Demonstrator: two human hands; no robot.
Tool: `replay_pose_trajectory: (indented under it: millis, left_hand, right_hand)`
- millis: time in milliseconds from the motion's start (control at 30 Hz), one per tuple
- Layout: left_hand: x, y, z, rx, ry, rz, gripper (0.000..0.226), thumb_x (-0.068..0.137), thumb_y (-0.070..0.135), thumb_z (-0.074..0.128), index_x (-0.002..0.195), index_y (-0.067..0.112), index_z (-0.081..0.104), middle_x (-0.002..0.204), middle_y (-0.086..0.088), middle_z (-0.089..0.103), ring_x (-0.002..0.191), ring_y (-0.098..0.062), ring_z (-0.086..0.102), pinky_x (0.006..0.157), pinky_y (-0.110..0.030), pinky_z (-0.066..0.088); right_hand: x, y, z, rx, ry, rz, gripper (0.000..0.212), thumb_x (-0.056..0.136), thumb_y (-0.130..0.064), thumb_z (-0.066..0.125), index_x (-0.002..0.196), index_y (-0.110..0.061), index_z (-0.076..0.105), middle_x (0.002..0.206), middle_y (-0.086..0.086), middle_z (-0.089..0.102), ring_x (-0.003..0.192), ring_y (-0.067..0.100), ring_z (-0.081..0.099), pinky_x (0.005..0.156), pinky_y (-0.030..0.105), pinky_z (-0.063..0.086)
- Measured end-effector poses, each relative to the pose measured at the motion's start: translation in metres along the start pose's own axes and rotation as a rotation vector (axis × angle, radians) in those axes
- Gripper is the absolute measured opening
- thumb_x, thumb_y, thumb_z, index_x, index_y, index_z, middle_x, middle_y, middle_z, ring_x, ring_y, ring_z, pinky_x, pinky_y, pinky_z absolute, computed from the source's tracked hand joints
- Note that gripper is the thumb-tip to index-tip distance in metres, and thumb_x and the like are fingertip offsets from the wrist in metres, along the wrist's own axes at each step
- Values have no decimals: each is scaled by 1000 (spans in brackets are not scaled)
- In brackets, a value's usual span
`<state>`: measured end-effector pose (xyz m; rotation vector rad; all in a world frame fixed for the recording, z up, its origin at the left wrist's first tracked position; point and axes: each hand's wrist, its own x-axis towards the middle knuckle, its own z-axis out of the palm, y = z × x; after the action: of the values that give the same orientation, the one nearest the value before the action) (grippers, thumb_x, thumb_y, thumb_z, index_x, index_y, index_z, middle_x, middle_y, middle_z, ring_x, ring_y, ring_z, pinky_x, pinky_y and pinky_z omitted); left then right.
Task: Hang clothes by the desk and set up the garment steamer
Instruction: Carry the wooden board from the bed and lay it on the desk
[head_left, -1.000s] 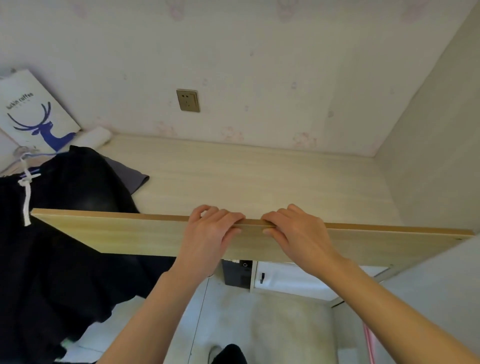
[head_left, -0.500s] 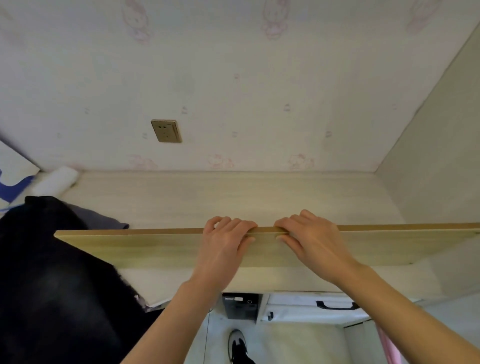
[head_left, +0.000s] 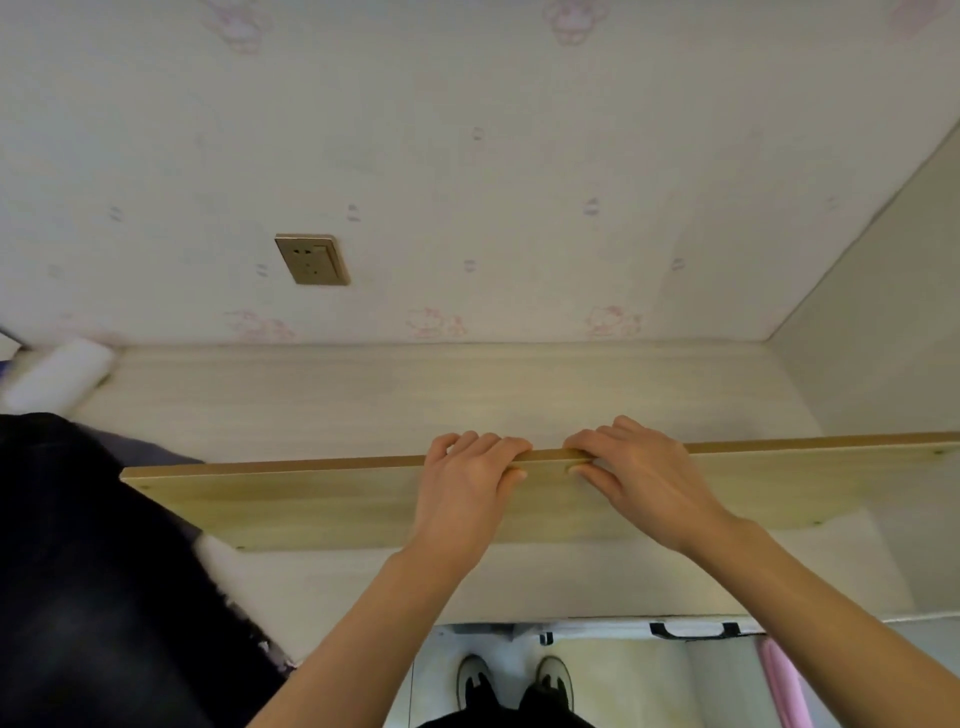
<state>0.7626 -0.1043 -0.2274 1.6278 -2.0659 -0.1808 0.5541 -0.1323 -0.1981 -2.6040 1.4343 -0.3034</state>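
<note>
Both arms reach forward; the left hand (head_left: 470, 480) and right hand (head_left: 641, 473) sit side by side, fingers curled over the board's (head_left: 311, 499) top edge, gripping it above the bench (head_left: 363, 400).

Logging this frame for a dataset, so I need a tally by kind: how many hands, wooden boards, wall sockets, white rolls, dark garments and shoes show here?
Hands: 2, left hand and right hand, both with a grip on the board
Wooden board: 1
Wall socket: 1
White roll: 1
Dark garment: 1
Shoes: 2
Total: 8
</note>
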Motion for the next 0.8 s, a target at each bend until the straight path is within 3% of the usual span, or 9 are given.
replay_pose_trajectory:
  millis: [567, 800]
  left_hand:
    - [24, -4, 9, 43, -5, -93, 18, 84, 29, 63, 102, 30, 66, 87, 12, 68, 82, -13, 60, 84, -26, 26]
    - [43, -16, 16, 47, -9, -109, 24, 86, 30, 62, 110, 28, 64, 95, 11, 69, 89, -14, 60, 85, -29, 29]
  right_hand:
    - [35, 24, 0, 54, -125, -38, 22, 95, -46, 43, 109, -32, 54, 93, -14, 60, 89, 11, 46, 66, 28, 35]
    - [68, 28, 12, -126, -179, 5, 40, 87, -62, 47, 108, -28, 54, 102, -8, 62, 96, 19, 54, 69, 33, 33]
